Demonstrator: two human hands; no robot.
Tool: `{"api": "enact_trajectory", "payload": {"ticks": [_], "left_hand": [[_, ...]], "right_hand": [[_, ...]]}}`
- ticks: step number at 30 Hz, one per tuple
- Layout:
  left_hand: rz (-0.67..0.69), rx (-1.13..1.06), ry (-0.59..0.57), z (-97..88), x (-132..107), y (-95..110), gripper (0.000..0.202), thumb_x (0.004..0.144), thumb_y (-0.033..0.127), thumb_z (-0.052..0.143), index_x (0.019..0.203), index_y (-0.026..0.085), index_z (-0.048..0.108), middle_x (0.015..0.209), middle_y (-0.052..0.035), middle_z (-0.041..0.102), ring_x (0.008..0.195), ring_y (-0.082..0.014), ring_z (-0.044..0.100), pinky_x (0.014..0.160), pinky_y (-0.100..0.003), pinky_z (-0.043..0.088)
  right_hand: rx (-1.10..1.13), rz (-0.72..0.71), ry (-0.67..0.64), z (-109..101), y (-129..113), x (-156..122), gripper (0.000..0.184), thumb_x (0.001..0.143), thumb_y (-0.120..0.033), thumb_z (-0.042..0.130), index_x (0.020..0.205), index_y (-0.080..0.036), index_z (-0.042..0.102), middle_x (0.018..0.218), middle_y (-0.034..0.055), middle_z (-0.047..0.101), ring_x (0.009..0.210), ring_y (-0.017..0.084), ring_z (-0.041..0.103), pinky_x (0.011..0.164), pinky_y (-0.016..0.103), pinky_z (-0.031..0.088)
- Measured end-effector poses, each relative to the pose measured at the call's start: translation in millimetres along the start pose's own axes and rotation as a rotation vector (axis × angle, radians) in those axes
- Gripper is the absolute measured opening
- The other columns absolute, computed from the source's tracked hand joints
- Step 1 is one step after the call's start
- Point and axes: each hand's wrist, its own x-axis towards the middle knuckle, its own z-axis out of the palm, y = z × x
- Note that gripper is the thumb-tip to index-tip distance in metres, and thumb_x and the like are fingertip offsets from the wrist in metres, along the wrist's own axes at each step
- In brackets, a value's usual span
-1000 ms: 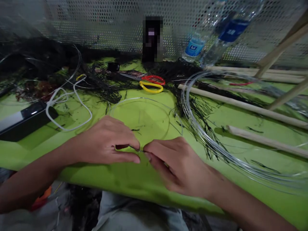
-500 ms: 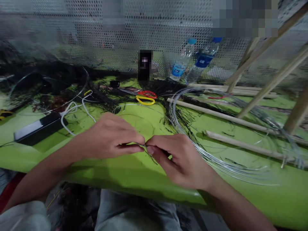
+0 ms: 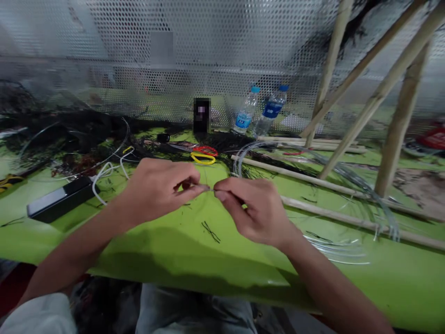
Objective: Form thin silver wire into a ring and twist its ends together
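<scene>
Thin dark strand point(image 3: 212, 189), in head view: pinched in closed left hand point(image 3: 158, 185) and closed right hand point(image 3: 257, 206), just apart, on the near side of the red-and-yellow-handled metal scissors point(image 3: 203, 163). Seemingly mid-work, not yet released; too fine to tell finished portion from remainder.

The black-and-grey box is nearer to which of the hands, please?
Left: the left hand is to the right of the box; the right hand is farther right.
</scene>
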Motion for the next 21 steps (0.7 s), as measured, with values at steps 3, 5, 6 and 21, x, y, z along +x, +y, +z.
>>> {"api": "enact_trajectory", "payload": {"ticks": [3, 5, 6, 21], "left_hand": [[-0.152, -0.225, -0.183, 3.5, -6.8, -3.9, 0.014, 0.09, 0.035, 0.074, 0.096, 0.022, 0.076, 0.084, 0.0013, 0.08, 0.07, -0.0133, 0.071, 0.068, -0.025, 0.049], [-0.252, -0.382, -0.274, 7.7, -11.4, -8.3, 0.023, 0.087, 0.037, 0.077, 0.104, 0.021, 0.078, 0.092, -0.0009, 0.081, 0.079, -0.0163, 0.075, 0.074, -0.026, 0.054], [-0.299, -0.466, -0.309, 11.1, -13.5, -11.0, 0.027, 0.086, 0.038, 0.078, 0.107, 0.021, 0.078, 0.093, -0.0016, 0.082, 0.083, -0.0174, 0.076, 0.076, -0.026, 0.056], [-0.422, -0.875, 0.033, 57.2, -33.9, -17.0, 0.016, 0.083, 0.021, 0.086, 0.097, 0.027, 0.082, 0.095, 0.0009, 0.082, 0.087, -0.0144, 0.077, 0.085, -0.027, 0.064]], "right_hand": [[-0.202, -0.118, -0.013, 15.5, 3.7, -10.8, 0.017, 0.101, -0.012, 0.05, 0.09, -0.018, 0.062, 0.066, -0.0026, 0.059, 0.055, 0.01, 0.044, 0.054, 0.027, 0.03], [-0.278, -0.156, -0.03, 23.8, 5.2, -17.6, 0.02, 0.101, -0.011, 0.049, 0.089, -0.018, 0.063, 0.064, -0.0027, 0.058, 0.054, 0.01, 0.044, 0.053, 0.028, 0.03], [-0.297, -0.161, -0.036, 26.8, 6.2, -20.3, 0.021, 0.1, -0.01, 0.049, 0.088, -0.018, 0.063, 0.064, -0.0027, 0.059, 0.054, 0.011, 0.044, 0.053, 0.028, 0.03], [-0.079, 0.123, -0.08, 35.1, 18.6, -30.0, 0.014, 0.102, -0.017, 0.053, 0.091, -0.023, 0.059, 0.06, -0.0044, 0.058, 0.048, 0.01, 0.042, 0.053, 0.029, 0.032]]}}
